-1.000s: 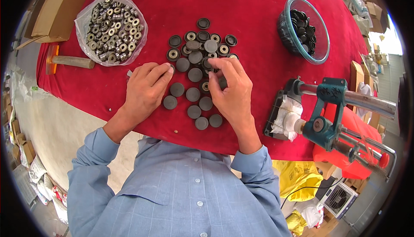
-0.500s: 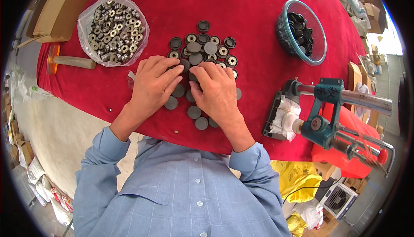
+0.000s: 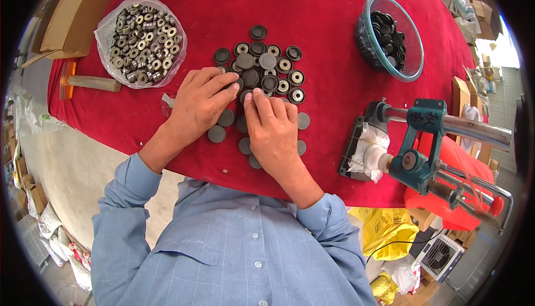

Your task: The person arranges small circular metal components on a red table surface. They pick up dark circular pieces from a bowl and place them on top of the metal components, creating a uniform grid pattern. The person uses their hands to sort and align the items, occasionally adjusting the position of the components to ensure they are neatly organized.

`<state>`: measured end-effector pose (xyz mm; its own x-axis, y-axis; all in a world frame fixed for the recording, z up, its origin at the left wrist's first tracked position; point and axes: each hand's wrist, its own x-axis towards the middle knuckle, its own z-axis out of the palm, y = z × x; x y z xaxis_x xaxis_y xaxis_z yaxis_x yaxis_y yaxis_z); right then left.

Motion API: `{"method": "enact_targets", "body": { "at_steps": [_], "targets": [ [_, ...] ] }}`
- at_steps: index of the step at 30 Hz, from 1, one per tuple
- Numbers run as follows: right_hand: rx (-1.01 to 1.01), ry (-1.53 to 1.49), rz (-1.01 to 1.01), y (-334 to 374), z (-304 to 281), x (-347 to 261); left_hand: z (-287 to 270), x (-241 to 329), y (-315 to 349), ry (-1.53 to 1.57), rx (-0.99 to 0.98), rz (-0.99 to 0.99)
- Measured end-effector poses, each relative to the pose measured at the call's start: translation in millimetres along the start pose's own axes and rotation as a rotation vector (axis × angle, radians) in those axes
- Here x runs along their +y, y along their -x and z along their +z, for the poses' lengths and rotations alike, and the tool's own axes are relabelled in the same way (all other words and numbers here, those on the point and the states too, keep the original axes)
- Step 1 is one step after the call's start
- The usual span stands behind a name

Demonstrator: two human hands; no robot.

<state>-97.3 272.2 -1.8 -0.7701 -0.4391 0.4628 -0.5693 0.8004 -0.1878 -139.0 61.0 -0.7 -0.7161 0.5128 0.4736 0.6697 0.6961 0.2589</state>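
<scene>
Small round black caps lie in a cluster on the red cloth. Some show a plain face, like the cap; others lie hollow side up, like the cap. Several hold a metal bearing, such as the capped bearing. My left hand is at the cluster's left side, its thumb and fingers closed about the edge of a black cap. Close by on the right, my right hand has its thumb and forefinger together at another black cap. Its palm hides some caps beneath.
A clear bag of loose bearings stands at far left, beside a hammer and a cardboard box. At far right is a glass bowl with black caps. A green hand press stands at the right edge.
My right hand has shifted slightly down, its thumb and forefinger drawing closer together. More caps show above it. My left hand stays nearly in place; the whole view has shifted slightly.
</scene>
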Motion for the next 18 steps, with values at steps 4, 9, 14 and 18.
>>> {"method": "enact_targets", "body": {
  "at_steps": [4, 9, 14, 18],
  "targets": [
    [-0.017, 0.008, 0.025, 1, -1, -2, 0, 0, -4, 0.053, -0.004, -0.006],
    [0.065, -0.253, 0.22, -11, -18, 33, -5, 1, -1, 0.075, -0.019, -0.024],
    [0.026, -0.19, 0.31, -22, -8, 52, -13, 6, 4, 0.039, -0.043, -0.029],
    [0.011, -0.2, 0.341, -29, -3, 50, -14, 9, 5, 0.039, -0.042, -0.052]
  ]
}}
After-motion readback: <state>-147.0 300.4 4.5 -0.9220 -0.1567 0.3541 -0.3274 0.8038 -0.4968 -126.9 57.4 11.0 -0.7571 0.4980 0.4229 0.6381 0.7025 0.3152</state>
